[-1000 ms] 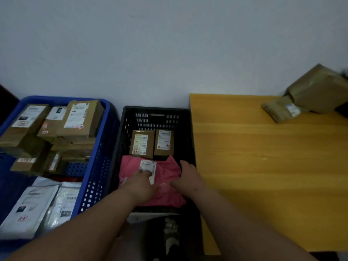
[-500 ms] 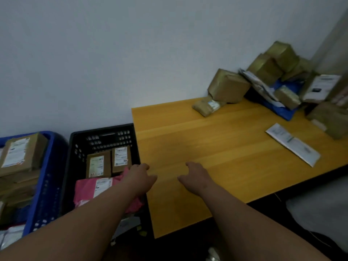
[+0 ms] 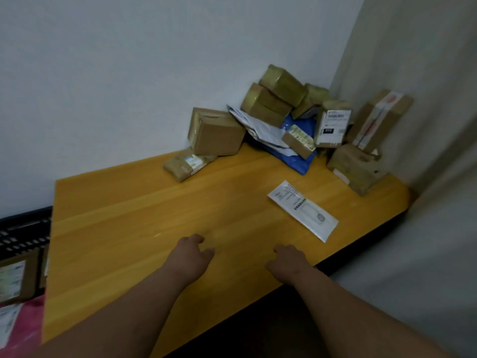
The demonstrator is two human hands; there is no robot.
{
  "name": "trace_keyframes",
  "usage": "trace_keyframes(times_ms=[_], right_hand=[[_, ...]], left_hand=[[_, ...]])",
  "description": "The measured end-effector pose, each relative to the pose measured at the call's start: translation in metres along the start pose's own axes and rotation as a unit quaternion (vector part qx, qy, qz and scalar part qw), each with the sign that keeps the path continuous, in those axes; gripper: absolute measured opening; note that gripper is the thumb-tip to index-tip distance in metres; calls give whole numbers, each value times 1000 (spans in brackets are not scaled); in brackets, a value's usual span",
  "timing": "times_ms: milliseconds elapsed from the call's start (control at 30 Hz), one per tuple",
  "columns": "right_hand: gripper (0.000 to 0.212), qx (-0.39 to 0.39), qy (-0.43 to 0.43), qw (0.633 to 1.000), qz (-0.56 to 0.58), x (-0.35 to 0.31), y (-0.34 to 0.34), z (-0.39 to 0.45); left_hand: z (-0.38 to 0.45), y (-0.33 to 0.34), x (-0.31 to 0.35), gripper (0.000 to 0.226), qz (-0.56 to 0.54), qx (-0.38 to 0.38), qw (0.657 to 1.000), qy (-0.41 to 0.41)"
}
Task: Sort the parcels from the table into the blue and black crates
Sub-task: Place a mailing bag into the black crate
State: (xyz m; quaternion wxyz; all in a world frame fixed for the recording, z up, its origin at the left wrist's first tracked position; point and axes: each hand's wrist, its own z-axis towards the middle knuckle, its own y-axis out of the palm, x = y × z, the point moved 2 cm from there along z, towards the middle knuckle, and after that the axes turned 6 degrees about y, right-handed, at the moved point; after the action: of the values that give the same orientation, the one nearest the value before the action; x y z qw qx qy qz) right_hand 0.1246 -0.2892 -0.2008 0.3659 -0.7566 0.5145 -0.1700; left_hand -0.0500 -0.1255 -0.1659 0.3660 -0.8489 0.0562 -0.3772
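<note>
Smooth, faintly glossy wooden table (image 3: 129,228); matt cardboard parcels (image 3: 216,131); a glossy white plastic mailer (image 3: 303,210).

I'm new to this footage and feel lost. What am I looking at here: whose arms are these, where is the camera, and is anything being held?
No machine here: a person wears a camera on the head, looking down at their own arms. The left hand and right hand reach over a wooden table, both empty with loosely curled fingers. A flat white parcel lies nearest. Brown boxes and a blue bag are heaped in the far corner. At the left edge, part of a black crate shows.
</note>
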Motion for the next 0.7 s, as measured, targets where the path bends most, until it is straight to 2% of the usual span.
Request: trace_keyframes(times_ms=[133, 367, 700], right_hand=[[54, 5, 15, 1000, 1, 31, -24, 29], [54, -4, 20, 1000, 18, 43, -35, 62], [56, 53, 25, 998, 0, 56, -74, 107]], left_hand=[[21, 16, 23, 56, -8, -11, 1000, -17], [63, 22, 35, 54, 18, -10, 999, -36], [120, 25, 61, 55, 38, -32, 998, -37]])
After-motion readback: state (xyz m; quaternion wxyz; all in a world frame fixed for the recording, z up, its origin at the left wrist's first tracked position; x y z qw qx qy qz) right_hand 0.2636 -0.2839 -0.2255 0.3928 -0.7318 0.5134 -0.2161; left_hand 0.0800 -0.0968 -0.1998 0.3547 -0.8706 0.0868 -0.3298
